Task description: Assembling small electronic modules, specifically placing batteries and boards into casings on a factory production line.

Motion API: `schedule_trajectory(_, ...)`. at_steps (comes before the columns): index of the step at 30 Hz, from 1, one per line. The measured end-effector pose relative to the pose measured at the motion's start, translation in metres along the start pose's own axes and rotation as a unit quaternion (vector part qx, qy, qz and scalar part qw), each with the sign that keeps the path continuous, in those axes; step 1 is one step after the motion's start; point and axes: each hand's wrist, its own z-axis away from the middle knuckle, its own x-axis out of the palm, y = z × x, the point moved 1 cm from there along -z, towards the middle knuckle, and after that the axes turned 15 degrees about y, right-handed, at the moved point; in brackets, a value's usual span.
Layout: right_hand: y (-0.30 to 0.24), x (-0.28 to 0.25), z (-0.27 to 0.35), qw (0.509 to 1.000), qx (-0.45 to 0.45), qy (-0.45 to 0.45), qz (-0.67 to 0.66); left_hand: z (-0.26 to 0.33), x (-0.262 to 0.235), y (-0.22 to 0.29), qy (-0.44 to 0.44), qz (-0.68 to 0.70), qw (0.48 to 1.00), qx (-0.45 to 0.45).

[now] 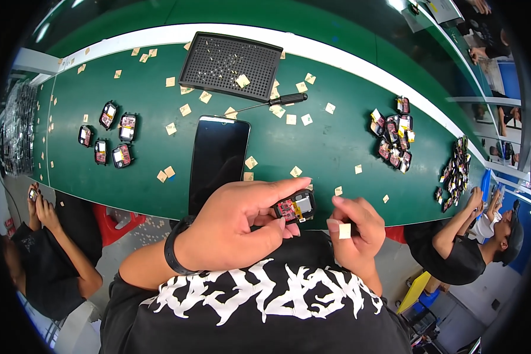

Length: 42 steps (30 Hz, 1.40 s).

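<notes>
Just above the front edge of the green table, my left hand (233, 218) grips a small black watch case (295, 207). The case lies open, showing a red circuit board and a silver battery-like block with yellow tape. Its lower side rests among my fingers, partly hidden. Close by on the right, my right hand (360, 236) pinches a small cream square of sticker paper (344, 231) between thumb and finger, apart from the case. A large black phone (219, 159) lies flat beyond my left hand.
A black perforated tray (268, 64) with tiny parts stands at the back, a screwdriver (286, 100) before it. Similar watch cases lie at left (127, 127) and heaped at right (392, 134). Paper squares (291, 120) are scattered about. Co-workers sit left (53, 253) and right (466, 245).
</notes>
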Motion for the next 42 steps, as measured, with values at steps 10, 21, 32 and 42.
schedule_trajectory(10, -0.012, 0.006, -0.017, 0.973, -0.209, -0.097, 0.031, -0.005, 0.002, 0.001, -0.035, 0.033, 0.994, -0.095)
schedule_trajectory(21, -0.014, 0.011, -0.019, 0.955, -0.242, -0.147, 0.082, -0.002, 0.0, -0.011, -0.052, 0.0, 0.995, -0.082)
schedule_trajectory(32, -0.031, -0.031, -0.026, 0.981, -0.147, -0.106, 0.071, 0.002, 0.002, 0.005, -0.085, -0.121, 0.989, 0.02)
schedule_trajectory(42, -0.038, -0.034, -0.013, 0.96, -0.201, -0.153, 0.118, 0.007, 0.007, 0.002, -0.053, -0.136, 0.987, 0.07)
